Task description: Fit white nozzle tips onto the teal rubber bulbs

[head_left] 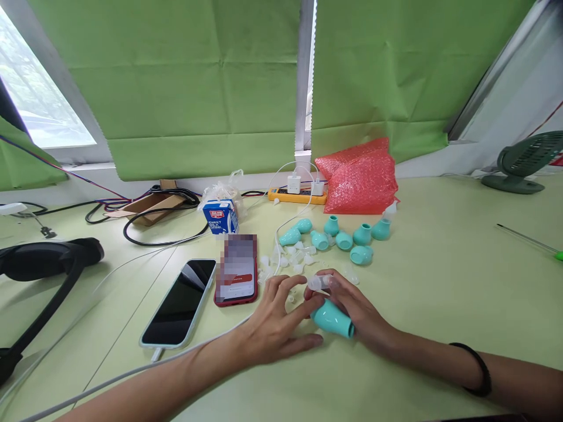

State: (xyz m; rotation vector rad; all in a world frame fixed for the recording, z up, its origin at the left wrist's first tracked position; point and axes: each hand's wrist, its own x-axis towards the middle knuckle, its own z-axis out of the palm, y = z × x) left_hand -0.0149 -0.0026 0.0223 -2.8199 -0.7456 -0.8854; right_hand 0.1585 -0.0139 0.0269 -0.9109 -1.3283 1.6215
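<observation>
My right hand grips a teal rubber bulb lying on its side on the pale green table, and its fingertips pinch a small clear plastic tip at the bulb's end. My left hand rests beside it, fingers spread and touching the bulb and the table. Just beyond lie several more teal bulbs and a scatter of small clear tips.
Two phones lie to the left, one on a white cable. A milk carton, red bubble wrap, a power strip, a cardboard box, black cables, a headset at far left and a fan at far right.
</observation>
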